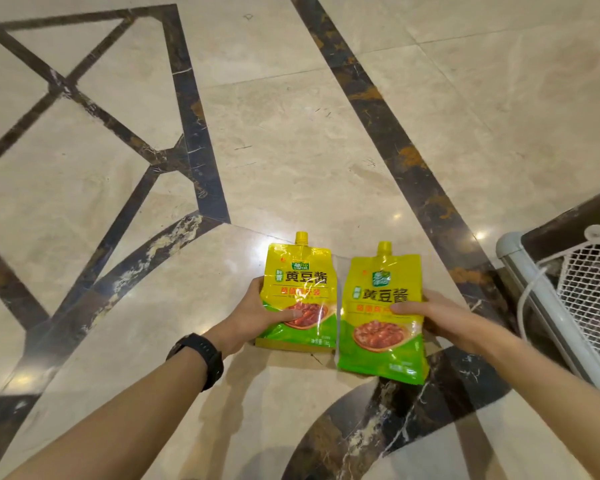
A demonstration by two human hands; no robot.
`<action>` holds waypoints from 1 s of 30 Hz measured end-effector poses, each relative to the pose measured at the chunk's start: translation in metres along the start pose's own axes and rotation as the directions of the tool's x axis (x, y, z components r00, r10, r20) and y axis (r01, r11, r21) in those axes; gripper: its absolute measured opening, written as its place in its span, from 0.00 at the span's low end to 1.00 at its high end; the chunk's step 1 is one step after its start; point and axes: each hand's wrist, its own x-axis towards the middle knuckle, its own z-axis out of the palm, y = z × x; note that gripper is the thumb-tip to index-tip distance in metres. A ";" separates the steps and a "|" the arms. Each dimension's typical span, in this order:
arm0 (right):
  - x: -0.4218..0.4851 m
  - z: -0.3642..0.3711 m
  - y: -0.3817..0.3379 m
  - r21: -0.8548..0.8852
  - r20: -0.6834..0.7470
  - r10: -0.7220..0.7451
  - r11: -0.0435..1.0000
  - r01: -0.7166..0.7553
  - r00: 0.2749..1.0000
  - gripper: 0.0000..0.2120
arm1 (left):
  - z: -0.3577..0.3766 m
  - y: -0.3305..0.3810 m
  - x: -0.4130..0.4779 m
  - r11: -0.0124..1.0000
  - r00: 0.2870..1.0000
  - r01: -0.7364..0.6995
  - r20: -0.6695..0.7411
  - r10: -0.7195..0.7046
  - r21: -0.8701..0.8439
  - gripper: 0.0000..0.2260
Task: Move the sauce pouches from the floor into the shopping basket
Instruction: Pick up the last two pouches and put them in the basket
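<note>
Gripping 1 sauce pouch apiece, the hands are carrying out the pick-up step. The left hand (253,317) is holding the left pouch (300,282) by its left edge, thumb lying across the printed front and fingers tucked behind. The right hand (444,317) is holding the right pouch (381,306) by its right edge in the same way. Both pouches are sitting side by side, just apart, with their yellow spouts pointing away from the person, low over the marble floor (291,133). Whether their bottom edges are touching the tiles or hanging clear, I cannot tell. The shopping basket (510,247) is standing at the right edge of the view, near the right hand, with only its pale frame and white mesh showing. Neither pouch is in it yet, so the task is looking barely begun. The next move is probably calling for a swing of both hands to the right, up over the basket rim, and a release inside. Counting: 2 pouches, 2 hands, 1 basket, and 1 black watch (201,358) on the left wrist.
</note>
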 end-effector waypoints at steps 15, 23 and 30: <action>-0.001 0.031 0.034 0.301 -0.107 -0.062 0.949 0.092 0.992 0.35 | -0.003 0.000 0.004 0.999 0.998 0.040 0.046 -0.040 -0.011 0.39; 0.000 0.043 0.051 0.496 -0.056 0.037 0.868 -0.005 0.998 0.30 | 0.004 0.000 -0.003 0.995 0.996 0.083 0.031 -0.081 -0.049 0.39; 0.001 0.046 0.053 0.480 -0.041 0.047 0.877 -0.022 0.998 0.33 | 0.008 -0.012 -0.010 0.995 0.999 0.050 0.018 -0.048 -0.082 0.40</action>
